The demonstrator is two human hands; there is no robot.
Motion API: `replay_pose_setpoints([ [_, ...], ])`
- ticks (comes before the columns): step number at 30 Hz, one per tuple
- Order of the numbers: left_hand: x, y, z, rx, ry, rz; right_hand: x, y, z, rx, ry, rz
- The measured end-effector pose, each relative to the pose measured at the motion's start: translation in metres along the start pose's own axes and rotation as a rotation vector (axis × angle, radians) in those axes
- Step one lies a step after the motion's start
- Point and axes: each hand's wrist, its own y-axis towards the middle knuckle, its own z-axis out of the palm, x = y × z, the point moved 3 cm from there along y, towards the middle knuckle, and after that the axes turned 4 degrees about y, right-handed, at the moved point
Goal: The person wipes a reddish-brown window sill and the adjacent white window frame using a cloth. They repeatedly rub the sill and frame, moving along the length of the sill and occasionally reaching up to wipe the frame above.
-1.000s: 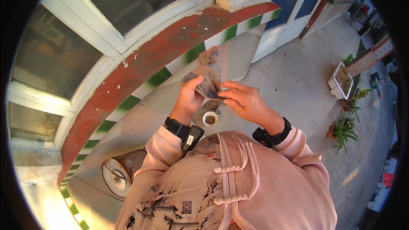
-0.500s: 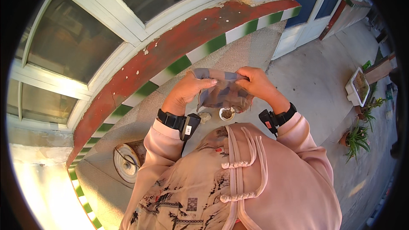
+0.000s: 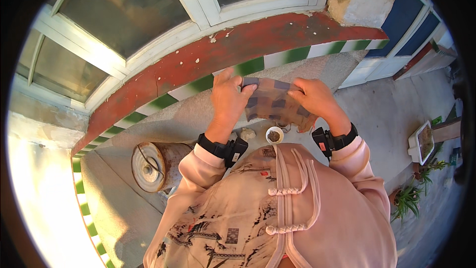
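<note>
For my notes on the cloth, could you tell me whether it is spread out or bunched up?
Spread out: the checked cloth is stretched flat between the left hand and right hand.

So the cloth (image 3: pixel 273 103) is a small brown-and-grey checked piece, kinda see-through and limp. It's stretched out flat-ish between the left hand (image 3: pixel 229 100) and right hand (image 3: pixel 317 100), each pinching a top corner, and the bottom edge hangs loose and a bit crumpled just below the right hand.
</note>
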Motion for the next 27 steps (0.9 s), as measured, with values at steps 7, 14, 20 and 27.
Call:
replay_pose_setpoints([
  [7,0.036,0.0,0.01,0.288,-0.63,-0.438,0.003,0.027,0.019,0.005,-0.074,0.219],
  [14,0.005,0.004,0.024,0.467,-0.795,-0.035,-0.013,0.05,0.041,-0.28,0.648,0.234],
  [20,0.011,0.014,0.027,0.617,-1.275,-0.164,0.034,0.042,0.024,-0.396,0.894,-0.027],
  [27,0.042,0.026,0.013,0.669,-2.028,-0.459,0.121,0.044,0.004,-0.352,0.27,-0.44],
])
